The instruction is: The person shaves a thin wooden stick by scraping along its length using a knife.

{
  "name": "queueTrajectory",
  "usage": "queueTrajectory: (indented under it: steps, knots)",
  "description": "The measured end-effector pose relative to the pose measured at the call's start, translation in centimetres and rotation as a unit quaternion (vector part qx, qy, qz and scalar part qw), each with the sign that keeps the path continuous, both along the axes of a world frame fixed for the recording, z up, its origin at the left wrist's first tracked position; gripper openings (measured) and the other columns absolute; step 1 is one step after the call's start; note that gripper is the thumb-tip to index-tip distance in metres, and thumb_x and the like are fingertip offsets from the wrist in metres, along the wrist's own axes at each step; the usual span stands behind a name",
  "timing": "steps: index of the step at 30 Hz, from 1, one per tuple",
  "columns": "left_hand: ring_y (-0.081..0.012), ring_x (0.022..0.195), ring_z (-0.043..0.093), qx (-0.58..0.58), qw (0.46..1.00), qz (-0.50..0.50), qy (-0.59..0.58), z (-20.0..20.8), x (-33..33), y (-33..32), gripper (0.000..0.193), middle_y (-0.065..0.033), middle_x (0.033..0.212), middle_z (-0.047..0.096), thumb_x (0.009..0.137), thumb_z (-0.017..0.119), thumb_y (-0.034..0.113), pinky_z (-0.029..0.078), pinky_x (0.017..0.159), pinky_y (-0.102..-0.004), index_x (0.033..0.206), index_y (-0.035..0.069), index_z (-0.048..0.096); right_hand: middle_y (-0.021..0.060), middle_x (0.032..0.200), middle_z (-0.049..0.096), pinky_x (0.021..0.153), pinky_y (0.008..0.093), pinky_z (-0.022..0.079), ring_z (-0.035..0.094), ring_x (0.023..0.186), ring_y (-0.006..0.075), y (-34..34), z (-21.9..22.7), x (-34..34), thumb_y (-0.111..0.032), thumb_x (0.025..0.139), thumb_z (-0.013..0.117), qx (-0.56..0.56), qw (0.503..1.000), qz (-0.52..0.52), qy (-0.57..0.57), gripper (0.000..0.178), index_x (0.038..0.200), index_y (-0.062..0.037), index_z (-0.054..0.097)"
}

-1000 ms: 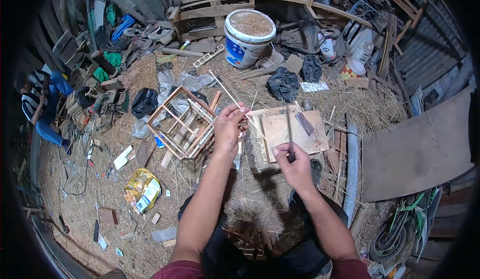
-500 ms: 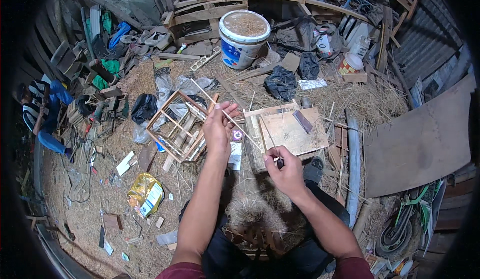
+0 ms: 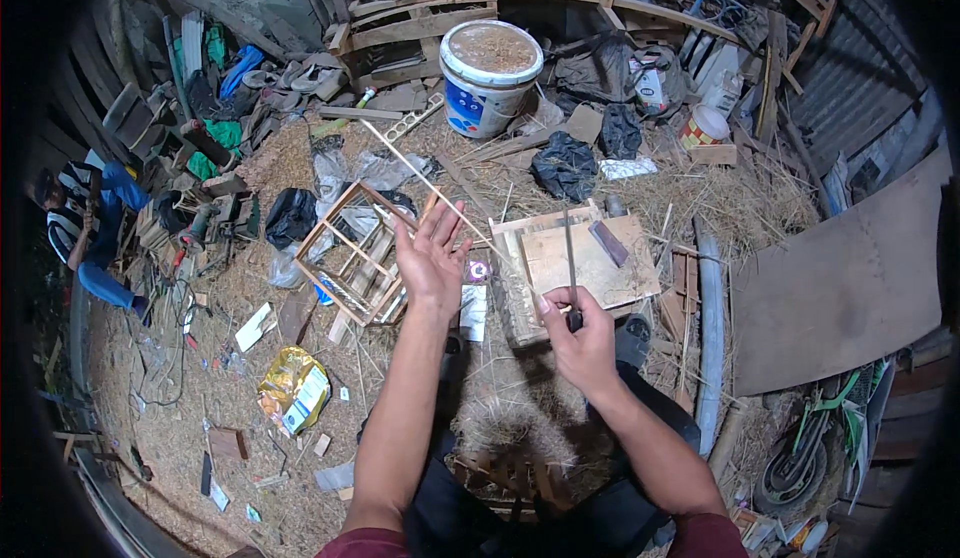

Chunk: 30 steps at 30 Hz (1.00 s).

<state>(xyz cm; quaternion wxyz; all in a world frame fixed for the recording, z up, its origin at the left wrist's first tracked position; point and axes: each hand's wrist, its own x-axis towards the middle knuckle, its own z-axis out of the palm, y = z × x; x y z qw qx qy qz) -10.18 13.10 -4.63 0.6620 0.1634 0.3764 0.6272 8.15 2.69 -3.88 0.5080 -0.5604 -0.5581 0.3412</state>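
Observation:
My left hand is palm up with its fingers spread. A long, thin wooden stick rests across the fingers, slanting from far left to near right. My right hand grips the dark handle of a narrow knife, its blade pointing away from me. Beyond that hand lies a low wooden block or box with a pale board on top. On the board sits a dark, narrow block. A wooden frame with crossbars stands tilted beside my left hand.
A white and blue bucket full of shavings stands at the back. Black plastic bags and a yellow bag lie on the littered ground. A large brown sheet leans at right. Another person sits at far left.
My left hand has opened out, palm up, and the stick has shifted up and left, away from the knife. My right hand has turned the blade more upright in view.

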Motion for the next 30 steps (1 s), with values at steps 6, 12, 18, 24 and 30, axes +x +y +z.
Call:
queueTrajectory:
  steps: [6, 12, 18, 24, 30]
  knots:
    - [-0.0236, 0.116, 0.054, 0.078, 0.992, -0.074, 0.069, 0.6, 0.4, 0.0, 0.060, -0.0166, 0.124, 0.058, 0.100, 0.027, 0.047, 0.044, 0.094, -0.0364, 0.136, 0.001, 0.041, 0.0066, 0.072, 0.064, 0.064, 0.0272, 0.046, 0.056, 0.067, 0.0101, 0.9, -0.6, 1.7, -0.015, 0.089, 0.063, -0.097, 0.992, 0.007, -0.075, 0.018, 0.087, 0.0021, 0.062]
    - [-0.0112, 0.070, 0.059, 0.047, 0.996, -0.060, 0.041, 0.9, 1.5, 0.2, 0.024, -0.0037, 0.080, 0.060, 0.096, 0.054, 0.016, 0.048, 0.062, -0.0223, 0.115, 0.003, 0.059, 0.0129, 0.083, 0.063, 0.066, 0.0318, 0.048, 0.060, 0.079, 0.0157, 2.4, -1.7, 2.4, -0.021, 0.094, 0.057, -0.040, 0.991, 0.003, -0.124, 0.024, 0.100, 0.0020, 0.060]
    - [-0.0066, 0.064, 0.051, 0.029, 0.988, -0.137, 0.057, 0.6, 2.7, -1.1, 0.026, 0.0014, 0.073, 0.054, 0.096, 0.053, 0.017, 0.045, 0.058, -0.0207, 0.117, 0.002, 0.059, 0.0105, 0.102, 0.056, 0.079, 0.0260, 0.043, 0.052, 0.080, 0.0126, 4.2, 0.3, 3.7, -0.027, 0.103, 0.035, -0.112, 0.992, -0.038, 0.042, 0.043, 0.138, -0.0017, 0.039]
    - [-0.0033, 0.060, 0.046, 0.008, 0.979, -0.192, 0.074, 1.4, 5.5, -2.1, 0.028, 0.0032, 0.071, 0.052, 0.096, 0.054, 0.019, 0.037, 0.051, -0.0170, 0.118, 0.004, 0.061, -0.0015, 0.073, 0.048, 0.047, 0.0189, 0.032, 0.035, 0.052, 0.0030, 2.4, 1.5, 3.4, -0.028, 0.104, 0.034, 0.042, 0.997, -0.070, -0.007, 0.044, 0.145, -0.0119, 0.031]
    - [-0.0037, 0.054, 0.037, 0.060, 0.921, -0.351, 0.156, 2.7, 6.6, -5.3, 0.036, 0.0031, 0.072, 0.049, 0.092, 0.053, 0.006, 0.030, 0.047, -0.0184, 0.127, -0.002, 0.054, 0.0006, 0.076, 0.046, 0.036, 0.0181, 0.028, 0.036, 0.048, 0.0035, -0.8, 6.3, 3.6, -0.021, 0.104, 0.031, 0.071, 0.965, -0.121, 0.221, 0.044, 0.147, -0.0167, 0.023]
